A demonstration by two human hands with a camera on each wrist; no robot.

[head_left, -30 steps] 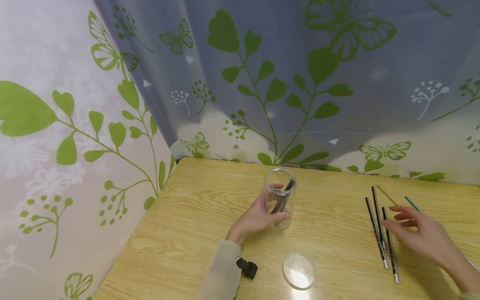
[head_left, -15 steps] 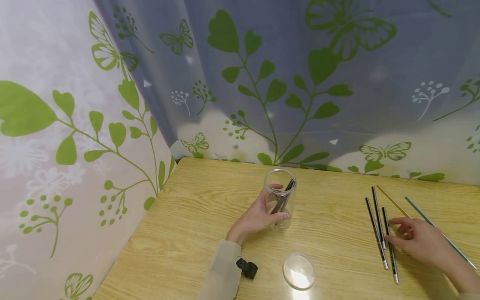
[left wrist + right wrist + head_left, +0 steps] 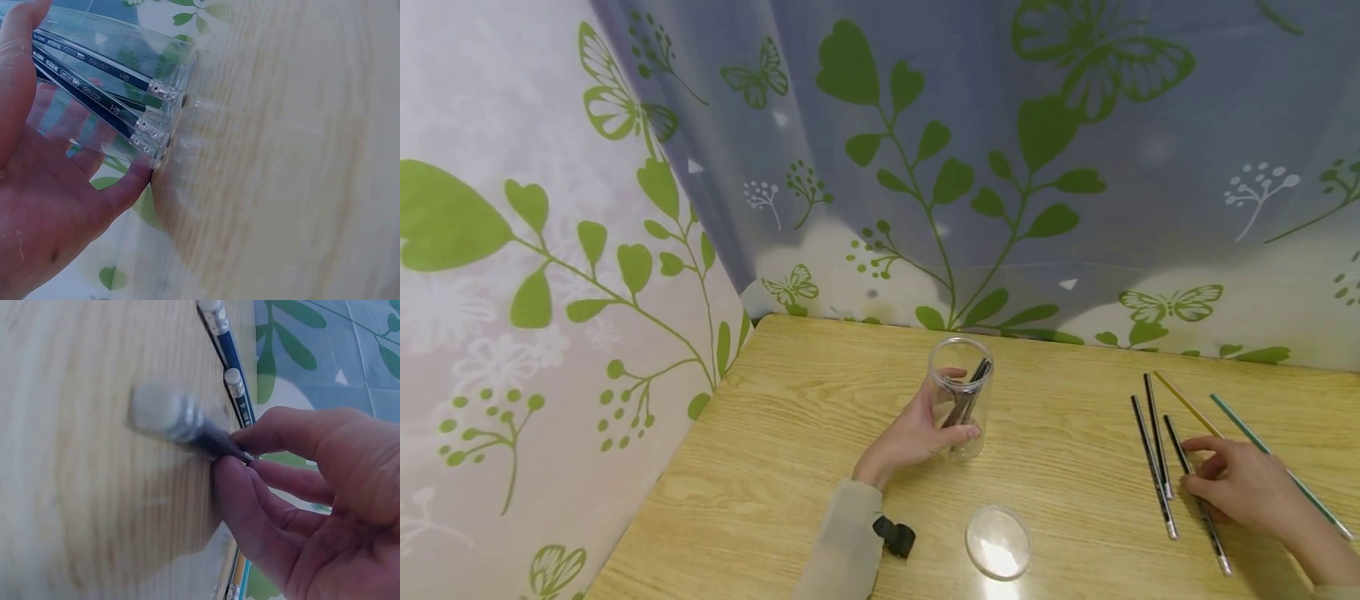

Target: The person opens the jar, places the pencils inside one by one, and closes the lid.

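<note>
My left hand [image 3: 913, 429] grips a clear jar [image 3: 983, 421] standing on the table, its thumb in front and fingers round the side and back. Several dark pencils [image 3: 94, 90] with silver ferrules lean inside the jar, eraser ends down. On the right, my right hand [image 3: 1247, 483] pinches a dark pencil [image 3: 1213, 533] between thumb and fingers. In the right wrist view the pencil's eraser end [image 3: 162, 412] is blurred and points away from the fingers. Two more dark pencils [image 3: 1148, 458] lie on the table just left of that hand.
A yellow pencil [image 3: 1183, 398] and a teal pencil [image 3: 1240, 425] lie behind the right hand and partly under it. A round clear lid [image 3: 998, 542] lies in front of the jar. Patterned curtains [image 3: 880, 167] hang behind and left of the wooden table [image 3: 760, 467].
My right hand has lowered to the third dark pencil and taken hold of it; its eraser end has swung right, away from the other two. The left hand and jar have stayed still.
</note>
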